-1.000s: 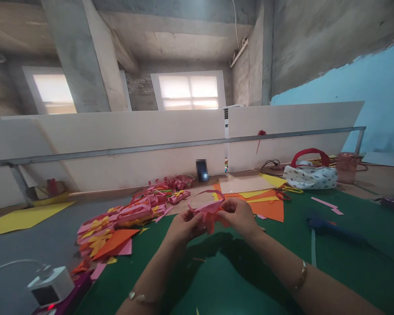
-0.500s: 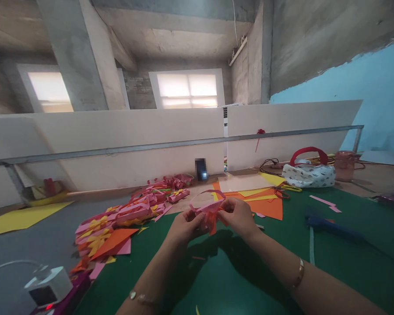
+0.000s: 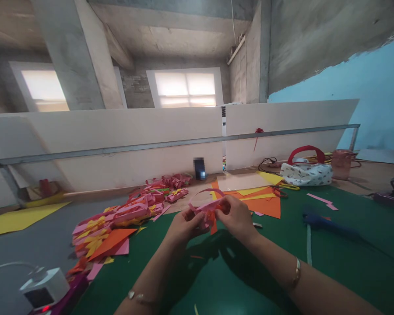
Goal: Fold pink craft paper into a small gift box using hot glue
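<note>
Head view: left hand (image 3: 184, 225) and right hand (image 3: 238, 216) pinch a half-shaped pink paper piece (image 3: 205, 211), while a pile (image 3: 118, 218) of seemingly finished ones lies left and uncut orange sheets (image 3: 267, 206) lie beyond.

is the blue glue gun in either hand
No, the blue glue gun lies on the green mat, while the left hand and right hand pinch the pink paper piece.
</note>
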`<state>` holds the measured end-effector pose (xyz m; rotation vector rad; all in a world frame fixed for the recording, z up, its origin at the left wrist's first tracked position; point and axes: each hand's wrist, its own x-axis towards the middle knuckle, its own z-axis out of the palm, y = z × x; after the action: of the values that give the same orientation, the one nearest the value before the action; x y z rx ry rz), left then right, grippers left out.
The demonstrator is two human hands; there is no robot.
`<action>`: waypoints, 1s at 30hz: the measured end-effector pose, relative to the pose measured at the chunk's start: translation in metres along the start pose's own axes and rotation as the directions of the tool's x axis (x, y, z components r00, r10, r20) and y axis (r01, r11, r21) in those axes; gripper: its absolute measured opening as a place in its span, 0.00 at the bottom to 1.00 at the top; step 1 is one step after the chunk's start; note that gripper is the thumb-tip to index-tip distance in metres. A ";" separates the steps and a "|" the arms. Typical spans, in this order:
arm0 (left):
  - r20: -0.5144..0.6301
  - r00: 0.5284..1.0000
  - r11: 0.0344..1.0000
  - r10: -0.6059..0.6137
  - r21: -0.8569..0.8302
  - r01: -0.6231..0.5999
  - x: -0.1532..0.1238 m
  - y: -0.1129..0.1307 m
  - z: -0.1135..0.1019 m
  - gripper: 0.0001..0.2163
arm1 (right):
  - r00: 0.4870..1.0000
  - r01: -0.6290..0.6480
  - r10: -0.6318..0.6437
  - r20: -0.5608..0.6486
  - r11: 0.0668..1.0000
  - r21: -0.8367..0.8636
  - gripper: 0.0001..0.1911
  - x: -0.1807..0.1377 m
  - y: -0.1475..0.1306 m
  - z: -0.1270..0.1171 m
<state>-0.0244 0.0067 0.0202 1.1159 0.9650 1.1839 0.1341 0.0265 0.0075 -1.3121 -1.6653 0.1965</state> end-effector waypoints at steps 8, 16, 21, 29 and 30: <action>0.007 0.998 0.998 0.063 -0.005 -0.063 0.001 -0.001 0.001 0.19 | 0.985 0.004 -0.004 -0.174 1.000 0.000 0.24 0.002 0.006 0.007; -0.157 0.986 0.992 -0.058 -0.116 0.040 -0.002 0.007 0.000 0.06 | 0.968 -0.022 0.093 -0.234 0.956 0.292 0.22 0.008 0.004 0.001; -0.192 0.975 0.987 -0.114 -0.132 0.090 0.002 0.008 -0.003 0.04 | 0.943 -0.301 0.329 0.053 0.770 0.563 0.23 0.014 0.009 0.000; -0.188 0.981 0.997 -0.042 -0.078 0.028 0.005 -0.001 -0.003 0.12 | 0.904 -0.413 0.216 0.369 0.668 0.619 0.20 -0.002 -0.003 0.006; -0.192 0.981 0.998 -0.033 -0.061 0.022 0.006 -0.003 -0.004 0.16 | 0.911 -0.395 0.200 0.360 0.672 0.627 0.20 -0.003 -0.004 0.006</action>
<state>-0.0269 0.0128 0.0160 0.9507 1.0830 1.3070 0.1265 0.0255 0.0052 -0.9767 -1.3435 1.1361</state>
